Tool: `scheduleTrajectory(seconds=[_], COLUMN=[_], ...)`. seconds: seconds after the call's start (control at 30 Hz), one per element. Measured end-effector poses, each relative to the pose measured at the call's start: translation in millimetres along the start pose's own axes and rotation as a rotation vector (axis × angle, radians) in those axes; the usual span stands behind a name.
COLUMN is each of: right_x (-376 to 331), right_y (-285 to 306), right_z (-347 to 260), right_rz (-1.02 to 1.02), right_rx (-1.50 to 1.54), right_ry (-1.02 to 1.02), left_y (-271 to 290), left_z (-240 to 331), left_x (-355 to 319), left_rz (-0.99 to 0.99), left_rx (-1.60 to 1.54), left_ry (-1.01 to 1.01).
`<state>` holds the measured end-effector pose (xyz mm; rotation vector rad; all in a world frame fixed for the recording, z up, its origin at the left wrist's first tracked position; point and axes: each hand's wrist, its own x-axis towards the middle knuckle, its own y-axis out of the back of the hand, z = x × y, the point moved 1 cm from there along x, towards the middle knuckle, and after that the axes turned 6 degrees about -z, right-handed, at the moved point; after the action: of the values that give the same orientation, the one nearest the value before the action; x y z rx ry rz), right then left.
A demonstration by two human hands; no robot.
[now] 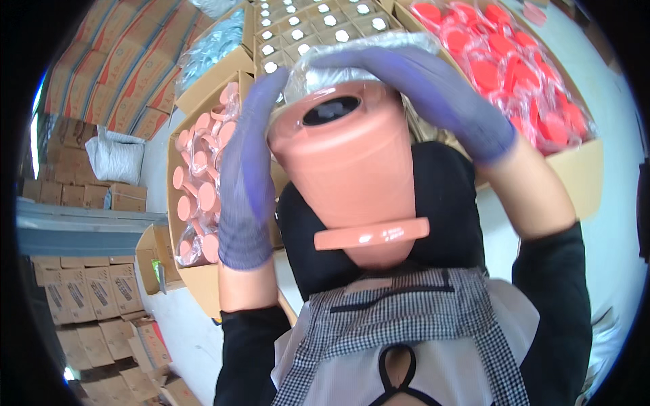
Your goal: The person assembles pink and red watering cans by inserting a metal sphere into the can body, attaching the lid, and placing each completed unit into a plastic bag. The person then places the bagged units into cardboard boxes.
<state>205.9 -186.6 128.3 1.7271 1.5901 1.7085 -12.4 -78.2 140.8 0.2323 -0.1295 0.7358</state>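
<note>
A pink plastic flask body (pixel 359 162) lies across my lap, with a dark oval opening at its wide far end and a raised pink band (pixel 372 234) near its narrower end. Purple knit gloves cover both hands. Along the flask's left side, my left hand (pixel 249 162) has its fingers stretched forward; motion blurs it, and contact is unclear. My right hand (pixel 433 91) arches over the far right of the flask, fingers extended above the opening. Crinkled clear plastic film (pixel 332 71) lies behind the flask, beneath the right fingers.
Left of me, a carton holds wrapped pink handled parts (pixel 200 162). Red parts (pixel 514 68) fill a carton at the right. Ahead stands a divided carton with white-topped items (pixel 325 34). Stacked cartons (pixel 112 68) and a white sack (pixel 115 157) stand farther left.
</note>
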Motion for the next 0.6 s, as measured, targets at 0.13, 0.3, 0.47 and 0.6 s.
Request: scheduleTrajectory(seconds=[0.13,0.3,0.47,0.6], right_x=[-12,-2,-17,-27], right_y=[-7,-12,-44,-46], right_z=[2,25,16,33], right_rz=[-0.017,0.151,0.231,0.170], right_rx=[0.167,0.239,0.117,0.252], right_ry=[0.092,-0.159,0.053,0.083], left_y=[3,-24,-1,1], left_z=[-12,15,-16,-14], left_x=[9,-13,-4,-12], left_rz=[-0.107,-0.069,-0.084,-0.088], left_rx=[0.609,0.255,0.435,0.531], left_ry=[-0.281,-0.170,-0.315,-0.383])
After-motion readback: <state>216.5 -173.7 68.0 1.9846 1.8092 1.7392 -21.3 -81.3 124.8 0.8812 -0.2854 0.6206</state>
